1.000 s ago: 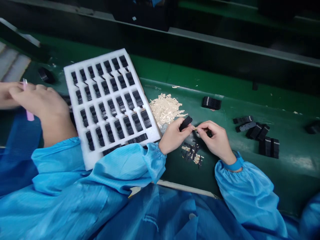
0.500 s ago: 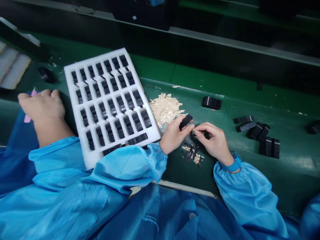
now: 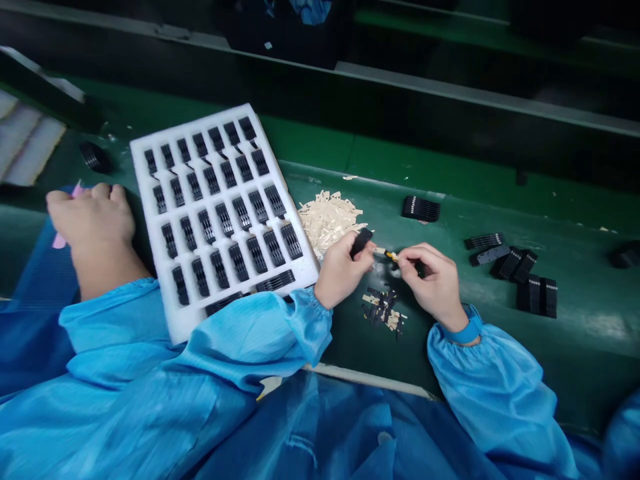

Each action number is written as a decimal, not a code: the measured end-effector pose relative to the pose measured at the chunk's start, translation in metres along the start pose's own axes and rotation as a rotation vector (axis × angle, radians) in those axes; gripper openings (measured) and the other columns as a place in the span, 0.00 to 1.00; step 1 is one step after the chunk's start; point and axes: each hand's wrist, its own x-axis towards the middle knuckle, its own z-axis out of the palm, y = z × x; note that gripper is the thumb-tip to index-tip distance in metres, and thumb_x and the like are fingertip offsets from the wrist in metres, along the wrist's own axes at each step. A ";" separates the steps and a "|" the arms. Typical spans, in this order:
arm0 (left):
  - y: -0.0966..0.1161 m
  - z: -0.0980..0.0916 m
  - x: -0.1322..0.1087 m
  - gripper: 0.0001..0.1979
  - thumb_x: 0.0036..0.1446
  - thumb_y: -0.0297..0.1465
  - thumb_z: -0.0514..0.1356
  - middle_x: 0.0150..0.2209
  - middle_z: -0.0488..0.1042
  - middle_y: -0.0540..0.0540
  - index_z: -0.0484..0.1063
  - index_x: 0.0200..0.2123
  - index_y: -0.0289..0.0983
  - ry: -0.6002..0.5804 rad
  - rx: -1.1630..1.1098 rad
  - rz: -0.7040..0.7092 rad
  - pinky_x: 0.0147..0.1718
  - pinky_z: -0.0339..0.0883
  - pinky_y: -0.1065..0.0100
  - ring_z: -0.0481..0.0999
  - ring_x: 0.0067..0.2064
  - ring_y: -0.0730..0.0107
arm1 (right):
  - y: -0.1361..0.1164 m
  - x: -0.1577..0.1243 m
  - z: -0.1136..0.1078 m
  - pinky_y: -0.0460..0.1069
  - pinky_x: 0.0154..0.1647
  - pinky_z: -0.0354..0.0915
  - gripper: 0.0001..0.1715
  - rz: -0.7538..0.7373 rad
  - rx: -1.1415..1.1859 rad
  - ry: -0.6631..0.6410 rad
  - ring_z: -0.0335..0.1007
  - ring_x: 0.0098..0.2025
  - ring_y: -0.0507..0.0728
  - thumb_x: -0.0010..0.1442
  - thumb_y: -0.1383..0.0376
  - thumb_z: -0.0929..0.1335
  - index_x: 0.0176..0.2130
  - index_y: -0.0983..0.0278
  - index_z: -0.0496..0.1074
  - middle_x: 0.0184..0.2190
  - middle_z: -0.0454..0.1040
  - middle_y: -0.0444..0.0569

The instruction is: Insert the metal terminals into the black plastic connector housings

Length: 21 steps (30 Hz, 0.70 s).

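Note:
My left hand (image 3: 341, 268) is closed around a black ridged block (image 3: 361, 244), which sticks up above the fingers. Just right of it, my right hand (image 3: 431, 275) pinches the end of a small, thin strip (image 3: 390, 255), yellow and dark near my fingertips. A pale length of it reaches back to my left fingertips. Exactly what the strip is, I cannot tell. Behind my left hand lies a heap of cream-coloured flat pieces (image 3: 330, 217). Below and between the hands is a small scatter of black and cream scraps (image 3: 384, 308).
A white foam tray (image 3: 194, 208) holding rows of black parts lies left of my hands. Black blocks (image 3: 421, 208) sit behind right, with several more (image 3: 537, 295) farther right. At far left, a co-worker's hand (image 3: 97, 217) rests by a pink item and a blue mesh surface.
My hands have drawn apart, the left one moving slightly left. The strip between them now shows, with its yellow and pale parts visible. The co-worker's hand has shifted slightly in view.

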 end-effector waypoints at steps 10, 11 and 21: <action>-0.001 0.000 0.002 0.11 0.56 0.27 0.63 0.27 0.58 0.56 0.67 0.42 0.38 0.197 -0.086 0.050 0.30 0.63 0.74 0.62 0.27 0.79 | 0.000 0.000 0.000 0.49 0.31 0.63 0.07 0.106 0.069 0.033 0.67 0.30 0.53 0.65 0.64 0.68 0.34 0.62 0.74 0.31 0.72 0.46; 0.001 0.000 0.001 0.12 0.57 0.27 0.63 0.27 0.58 0.56 0.68 0.45 0.38 0.161 -0.069 0.070 0.31 0.63 0.74 0.62 0.27 0.78 | -0.001 0.001 0.000 0.49 0.30 0.63 0.08 0.097 0.055 0.025 0.66 0.30 0.53 0.65 0.64 0.68 0.33 0.61 0.74 0.30 0.72 0.46; 0.004 0.002 -0.006 0.09 0.61 0.38 0.61 0.24 0.63 0.55 0.71 0.33 0.37 -0.209 0.101 0.060 0.28 0.58 0.71 0.64 0.27 0.75 | -0.006 0.001 -0.001 0.51 0.35 0.66 0.06 0.008 -0.066 0.029 0.69 0.34 0.56 0.63 0.68 0.67 0.34 0.60 0.73 0.34 0.74 0.48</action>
